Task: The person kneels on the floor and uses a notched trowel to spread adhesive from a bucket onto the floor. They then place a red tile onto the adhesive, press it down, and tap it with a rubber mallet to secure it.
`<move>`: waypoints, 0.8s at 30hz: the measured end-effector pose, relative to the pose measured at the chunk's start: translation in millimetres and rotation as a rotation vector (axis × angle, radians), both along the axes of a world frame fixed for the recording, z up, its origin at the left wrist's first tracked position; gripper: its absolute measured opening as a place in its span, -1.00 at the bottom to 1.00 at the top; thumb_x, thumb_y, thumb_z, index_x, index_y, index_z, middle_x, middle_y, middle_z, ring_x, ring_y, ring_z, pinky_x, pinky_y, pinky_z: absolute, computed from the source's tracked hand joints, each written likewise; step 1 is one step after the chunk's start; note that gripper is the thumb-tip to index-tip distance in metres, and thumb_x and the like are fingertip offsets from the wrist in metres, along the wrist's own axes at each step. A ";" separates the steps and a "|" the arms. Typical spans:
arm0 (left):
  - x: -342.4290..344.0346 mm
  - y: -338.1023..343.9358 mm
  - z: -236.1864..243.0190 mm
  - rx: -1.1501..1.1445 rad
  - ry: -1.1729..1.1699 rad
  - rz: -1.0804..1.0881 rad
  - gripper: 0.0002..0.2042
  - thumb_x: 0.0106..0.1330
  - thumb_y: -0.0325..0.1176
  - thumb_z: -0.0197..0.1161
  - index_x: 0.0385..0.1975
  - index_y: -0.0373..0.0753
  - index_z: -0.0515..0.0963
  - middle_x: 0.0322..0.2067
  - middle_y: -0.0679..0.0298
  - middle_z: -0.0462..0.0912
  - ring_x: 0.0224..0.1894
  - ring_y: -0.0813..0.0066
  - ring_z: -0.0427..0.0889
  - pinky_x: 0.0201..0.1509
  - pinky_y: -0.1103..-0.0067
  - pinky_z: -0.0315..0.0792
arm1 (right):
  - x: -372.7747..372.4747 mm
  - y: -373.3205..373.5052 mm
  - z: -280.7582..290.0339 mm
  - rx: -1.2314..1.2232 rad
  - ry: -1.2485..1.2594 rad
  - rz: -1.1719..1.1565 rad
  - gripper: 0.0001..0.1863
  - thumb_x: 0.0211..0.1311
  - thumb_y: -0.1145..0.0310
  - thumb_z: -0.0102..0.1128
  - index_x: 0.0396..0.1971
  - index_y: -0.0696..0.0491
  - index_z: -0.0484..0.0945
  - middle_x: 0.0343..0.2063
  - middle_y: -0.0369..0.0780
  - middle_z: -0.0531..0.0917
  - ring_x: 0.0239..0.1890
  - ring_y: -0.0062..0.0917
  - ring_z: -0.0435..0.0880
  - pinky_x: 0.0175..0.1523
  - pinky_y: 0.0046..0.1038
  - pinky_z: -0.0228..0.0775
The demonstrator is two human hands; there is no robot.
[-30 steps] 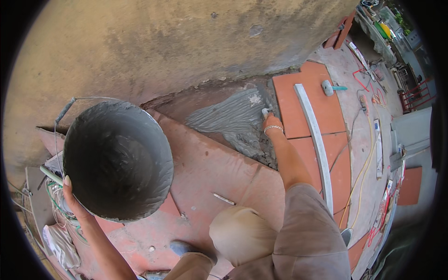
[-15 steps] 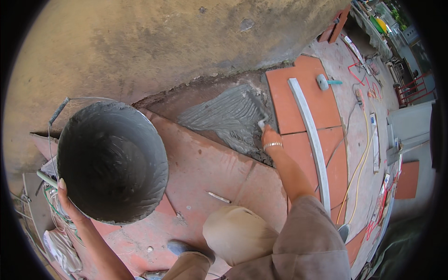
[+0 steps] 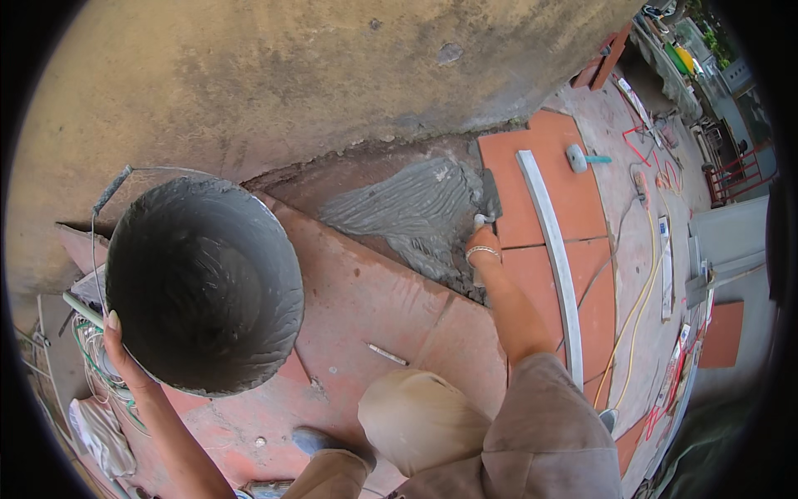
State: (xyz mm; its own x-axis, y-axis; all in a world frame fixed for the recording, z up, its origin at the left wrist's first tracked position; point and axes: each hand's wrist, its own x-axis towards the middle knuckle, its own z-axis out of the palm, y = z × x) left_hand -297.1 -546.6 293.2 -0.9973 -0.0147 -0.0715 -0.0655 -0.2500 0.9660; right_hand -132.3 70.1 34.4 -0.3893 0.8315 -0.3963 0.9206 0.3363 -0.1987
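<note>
A black bucket, smeared inside with grey mortar, is tilted with its mouth toward me. My left hand is closed on its rim at the lower left, the thumb on the edge. Right of centre, my right hand is closed round the pale handle of a trowel. The grey blade lies against the edge of the orange tiles, beside a ridged bed of wet mortar. Most of the handle is hidden in my fist.
The stained wall borders the mortar. A long metal straightedge and a mallet lie on the orange tiles. A marker lies before my knee. Yellow cables run along the right; coiled wires sit below the bucket.
My right hand has moved the trowel a little right, from the mortar to the tile edge. The mortar ridges near it look changed. My left hand still grips the bucket.
</note>
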 end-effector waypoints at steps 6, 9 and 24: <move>1.3 7.3 4.9 -0.013 -0.029 0.019 -0.51 0.40 -0.10 0.16 0.18 -0.34 0.51 0.07 0.20 0.64 0.07 0.38 0.62 0.23 0.49 0.43 | -61.1 -35.8 -6.5 0.004 0.027 0.245 -0.65 0.42 0.37 -0.02 0.08 0.27 0.43 0.00 0.14 0.68 0.10 -0.07 0.69 0.18 -0.14 0.53; 2.0 12.4 6.6 -0.024 0.025 -0.071 -0.50 0.39 -0.11 0.16 0.19 -0.36 0.51 0.07 0.19 0.64 0.09 0.37 0.60 0.26 0.47 0.41 | -78.1 -53.1 -2.2 0.020 0.006 0.421 -0.66 0.46 0.37 -0.12 0.07 0.25 0.44 -0.02 0.14 0.69 0.10 -0.08 0.69 0.17 -0.12 0.53; 26.3 47.4 33.3 -0.399 0.144 0.017 -0.33 0.14 -0.09 0.34 0.23 -0.37 0.50 0.14 0.14 0.53 0.21 0.31 0.47 0.35 0.43 0.27 | 6.0 -111.0 166.1 -0.115 0.565 0.759 -0.60 0.25 0.21 0.34 -0.01 0.10 0.51 -0.30 0.09 0.70 -0.26 0.05 0.70 -0.17 -0.05 0.53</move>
State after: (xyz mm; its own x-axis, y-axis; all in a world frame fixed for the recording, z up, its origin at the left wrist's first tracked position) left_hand -270.8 -499.2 326.5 -0.9961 -0.0296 0.0829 0.0777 0.1455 0.9863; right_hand -126.2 -40.9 200.5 -0.9681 0.2458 -0.0481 0.2225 0.7557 -0.6160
